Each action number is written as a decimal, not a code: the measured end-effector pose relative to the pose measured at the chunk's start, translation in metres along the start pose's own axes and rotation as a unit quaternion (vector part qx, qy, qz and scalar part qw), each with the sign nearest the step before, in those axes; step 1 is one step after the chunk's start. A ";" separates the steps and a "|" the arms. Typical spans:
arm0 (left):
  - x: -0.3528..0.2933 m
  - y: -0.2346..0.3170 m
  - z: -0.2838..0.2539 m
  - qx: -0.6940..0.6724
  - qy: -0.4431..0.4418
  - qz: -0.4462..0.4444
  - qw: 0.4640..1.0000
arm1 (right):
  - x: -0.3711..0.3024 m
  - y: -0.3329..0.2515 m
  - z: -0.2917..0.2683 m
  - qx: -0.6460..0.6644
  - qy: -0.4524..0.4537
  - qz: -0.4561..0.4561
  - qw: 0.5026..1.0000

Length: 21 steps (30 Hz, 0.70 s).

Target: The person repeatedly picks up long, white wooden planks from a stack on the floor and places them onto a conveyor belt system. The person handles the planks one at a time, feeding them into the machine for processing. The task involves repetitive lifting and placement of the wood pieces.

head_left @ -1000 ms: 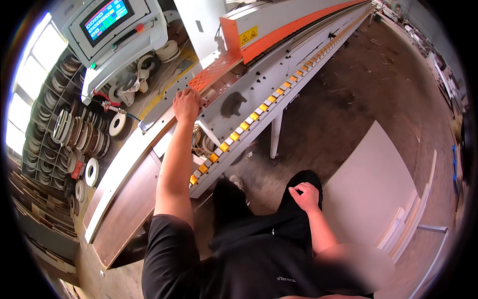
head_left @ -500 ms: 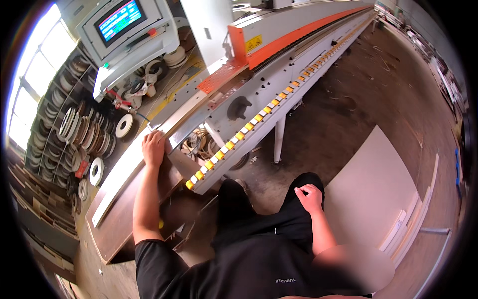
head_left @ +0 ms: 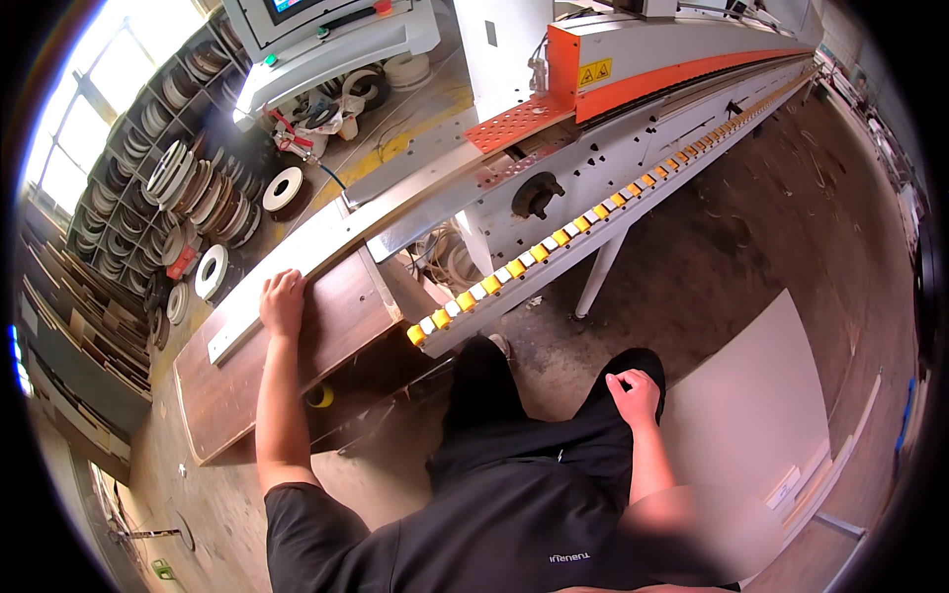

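Observation:
On a brown wooden table [head_left: 336,311] at the left, my left hand [head_left: 284,301] rests with its fingers bent and drawn together. Its fingertips touch the edge of a long pale guide rail [head_left: 287,282] that runs toward the machine. Whether anything thin lies under those fingers is hidden. My right hand [head_left: 636,397] lies on my right thigh, loosely curled, and nothing shows in it. Beyond the table stands a long white and orange edge-banding machine [head_left: 682,74], with a row of yellow and white rollers [head_left: 539,252] along its near side.
A control panel [head_left: 336,54] overhangs the far left. Rolls of edge banding [head_left: 203,203] fill a rack, and others stand on the floor. At my right a large pale board [head_left: 756,395] leans with several strips. A machine leg [head_left: 601,272] stands under the roller rail.
My left hand has moved back along the guide rail, away from the machine. My view has shifted, so the machine appears farther right. The right hand stays on the thigh.

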<state>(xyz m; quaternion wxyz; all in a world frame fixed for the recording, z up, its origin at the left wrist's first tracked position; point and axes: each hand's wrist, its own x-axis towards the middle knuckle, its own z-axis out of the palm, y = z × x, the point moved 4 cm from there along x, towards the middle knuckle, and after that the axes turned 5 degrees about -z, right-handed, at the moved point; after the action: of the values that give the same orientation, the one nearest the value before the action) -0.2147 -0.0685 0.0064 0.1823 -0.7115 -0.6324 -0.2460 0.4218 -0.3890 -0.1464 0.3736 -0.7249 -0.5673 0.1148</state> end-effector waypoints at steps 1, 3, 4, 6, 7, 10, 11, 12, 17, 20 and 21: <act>0.003 0.006 0.004 -0.008 0.006 -0.008 1.000 | 0.000 0.000 0.001 -0.001 -0.002 -0.002 1.000; 0.008 0.019 0.012 -0.005 0.009 -0.001 1.000 | 0.000 0.000 0.004 -0.004 -0.009 -0.002 1.000; 0.012 0.031 0.016 -0.013 0.009 -0.013 1.000 | -0.001 0.002 0.003 -0.008 -0.012 0.002 1.000; 0.019 0.047 0.022 -0.020 0.017 -0.021 0.999 | -0.002 0.001 0.002 -0.012 -0.014 0.003 1.000; 0.024 0.054 0.024 -0.024 0.024 -0.018 0.999 | -0.002 0.001 0.002 -0.013 -0.011 0.002 1.000; 0.033 0.077 0.033 -0.042 0.010 -0.027 0.999 | -0.005 0.000 0.000 -0.012 -0.003 0.002 1.000; 0.037 0.086 0.035 -0.047 0.010 -0.024 0.999 | -0.006 0.000 -0.001 -0.011 0.000 0.002 1.000; 0.040 0.096 0.037 -0.052 0.009 -0.022 0.998 | -0.007 0.001 -0.001 -0.011 0.002 0.002 1.000; 0.054 0.129 0.048 -0.083 0.034 0.052 0.995 | -0.008 -0.002 -0.004 -0.010 0.015 -0.005 1.000; 0.052 0.122 0.047 -0.101 0.028 0.076 0.992 | -0.011 -0.003 -0.008 -0.019 0.021 0.000 1.000; 0.049 0.114 0.046 -0.103 0.024 0.079 0.991 | -0.011 -0.002 -0.010 -0.019 0.024 0.001 1.000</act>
<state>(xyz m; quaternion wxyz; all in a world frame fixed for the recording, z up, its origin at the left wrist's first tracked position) -0.0924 -0.0176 0.0037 0.1426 -0.7679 -0.5411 -0.3116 0.4221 -0.4030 -0.1409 0.3737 -0.7349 -0.5591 0.0870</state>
